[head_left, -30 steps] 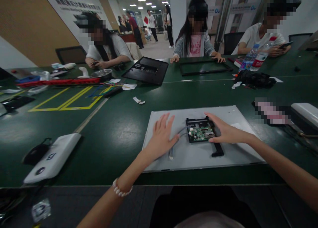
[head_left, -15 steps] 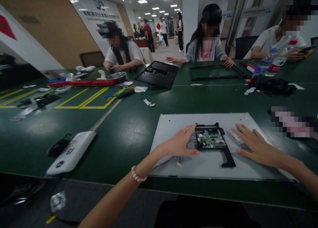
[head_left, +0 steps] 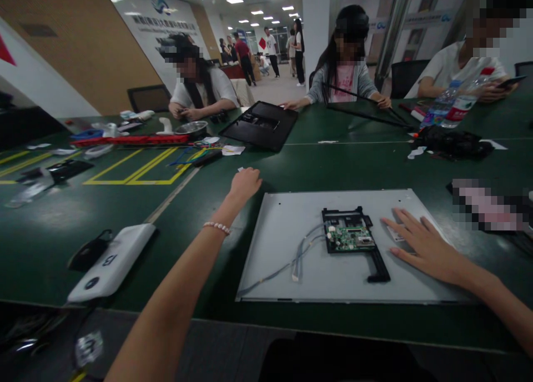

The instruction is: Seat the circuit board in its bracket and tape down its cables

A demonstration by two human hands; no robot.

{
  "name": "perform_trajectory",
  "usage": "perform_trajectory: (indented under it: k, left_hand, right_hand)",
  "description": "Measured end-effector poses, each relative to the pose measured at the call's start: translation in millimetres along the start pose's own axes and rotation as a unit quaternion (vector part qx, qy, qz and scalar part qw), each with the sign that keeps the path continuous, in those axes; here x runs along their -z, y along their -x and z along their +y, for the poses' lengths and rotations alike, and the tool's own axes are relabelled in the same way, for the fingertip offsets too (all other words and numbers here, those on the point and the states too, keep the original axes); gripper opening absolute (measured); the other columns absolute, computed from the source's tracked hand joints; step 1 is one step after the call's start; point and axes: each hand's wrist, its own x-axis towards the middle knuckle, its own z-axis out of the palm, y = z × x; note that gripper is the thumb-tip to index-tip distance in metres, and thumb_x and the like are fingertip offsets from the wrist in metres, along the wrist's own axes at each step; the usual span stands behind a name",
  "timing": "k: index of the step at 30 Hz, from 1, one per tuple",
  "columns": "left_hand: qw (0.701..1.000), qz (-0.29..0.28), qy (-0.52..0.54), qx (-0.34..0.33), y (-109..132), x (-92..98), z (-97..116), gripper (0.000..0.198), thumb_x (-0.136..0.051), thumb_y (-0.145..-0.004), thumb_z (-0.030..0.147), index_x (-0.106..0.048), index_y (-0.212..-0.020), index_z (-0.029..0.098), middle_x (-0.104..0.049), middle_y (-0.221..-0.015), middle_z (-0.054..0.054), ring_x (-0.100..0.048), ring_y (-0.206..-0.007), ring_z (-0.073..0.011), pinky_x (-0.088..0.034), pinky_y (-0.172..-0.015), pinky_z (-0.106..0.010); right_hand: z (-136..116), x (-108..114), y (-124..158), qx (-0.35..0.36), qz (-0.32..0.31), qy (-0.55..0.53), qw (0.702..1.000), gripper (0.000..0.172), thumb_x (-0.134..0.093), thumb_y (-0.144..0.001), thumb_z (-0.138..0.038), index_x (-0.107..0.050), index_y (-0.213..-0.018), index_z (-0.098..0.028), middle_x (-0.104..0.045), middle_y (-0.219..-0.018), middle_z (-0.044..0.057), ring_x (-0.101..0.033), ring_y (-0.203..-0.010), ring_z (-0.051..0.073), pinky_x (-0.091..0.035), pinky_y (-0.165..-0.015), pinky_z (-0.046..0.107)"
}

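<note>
My left hand (head_left: 246, 183) is over the table beyond the panel's upper left corner. Its fingers are curled down on a white paper scrap (head_left: 240, 170), of which only a small edge shows. My right hand (head_left: 420, 249) lies with fingers spread on the right part of a flat grey metal panel (head_left: 275, 249), over a small label. In the panel's middle sits a black plastic bracket (head_left: 380, 265) with a green circuit board (head_left: 347, 237). Grey cables (head_left: 297, 257) run from the board to the panel's lower left.
A white device (head_left: 112, 265) with a black cable lies at left. Across the green table, a person touches a black plastic cover (head_left: 258, 127) and a thin black frame (head_left: 366, 115). Bottles (head_left: 460, 110), a black bundle (head_left: 453, 143) and a red strip (head_left: 137, 140) lie farther off.
My left hand has left the board's side and moved up and left onto the paper scraps, its fingers closing. My right hand stays put. The person opposite has tilted up the black frame.
</note>
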Motion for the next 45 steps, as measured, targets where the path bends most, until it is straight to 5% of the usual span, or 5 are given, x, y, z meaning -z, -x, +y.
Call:
perform_trajectory:
  k: [8, 14, 18, 29, 45]
  left_hand:
    - [0.990, 0.000, -0.133, 0.041, -12.8, -15.3, 0.6, 0.035, -0.058, -0.095, 0.034, -0.058, -0.123, 0.013, -0.058, -0.125, -0.011, -0.060, -0.107, -0.0236, -0.051, -0.092, -0.046]
    - [0.980, -0.001, -0.195, 0.031, -15.3, -10.7, 10.3, 0.028, -0.056, -0.096, 0.030, -0.063, -0.114, 0.010, -0.063, -0.116, -0.010, -0.062, -0.104, -0.0224, -0.050, -0.093, -0.044]
    - [0.979, -0.009, -0.205, -0.019, -9.3, -18.7, 38.7, 0.025, -0.046, -0.098, 0.016, -0.069, -0.096, 0.006, -0.069, -0.101, -0.015, -0.062, -0.101, -0.0236, -0.046, -0.093, -0.040]
    - [0.946, -0.070, -0.080, -0.306, 42.8, -67.9, 157.4, 0.029, -0.046, -0.096, 0.020, -0.074, -0.104, 0.017, -0.074, -0.107, -0.008, -0.069, -0.100, -0.0202, -0.050, -0.091, -0.030]
    - [0.918, -0.134, -0.154, -0.340, 74.6, -103.0, 204.2, 0.027, -0.046, -0.094, 0.015, -0.072, -0.094, 0.011, -0.073, -0.094, -0.013, -0.069, -0.087, -0.0222, -0.052, -0.079, -0.032]
  right_hand:
    - [-3.4, 5.7, 0.8, -0.009, 0.002, -0.002, 1.000, 0.067, -0.046, -0.093, -0.060, -0.028, -0.154, -0.037, -0.016, -0.165, 0.005, -0.017, -0.149, 0.034, -0.022, -0.114, 0.064]
    - [-7.5, 9.0, 0.1, -0.010, 0.009, 0.007, 1.000, 0.066, -0.045, -0.093, -0.061, -0.033, -0.152, -0.034, -0.020, -0.164, 0.008, -0.020, -0.149, 0.035, -0.023, -0.114, 0.063]
    - [-7.1, 7.5, -0.5, -0.005, 0.015, 0.022, 1.000, 0.065, -0.043, -0.094, -0.060, -0.034, -0.152, -0.032, -0.024, -0.163, 0.011, -0.021, -0.148, 0.035, -0.025, -0.113, 0.064]
    - [-20.7, 27.6, -19.5, 0.034, 0.018, -0.106, 0.994, 0.090, -0.060, -0.085, -0.059, -0.012, -0.158, -0.036, -0.009, -0.167, 0.007, -0.021, -0.148, 0.038, -0.027, -0.115, 0.061]
    - [-45.8, 12.3, -60.0, 0.100, 0.047, -0.285, 0.952, 0.105, -0.077, -0.074, -0.042, -0.012, -0.156, -0.031, -0.032, -0.156, 0.014, -0.033, -0.143, 0.036, -0.026, -0.116, 0.061]
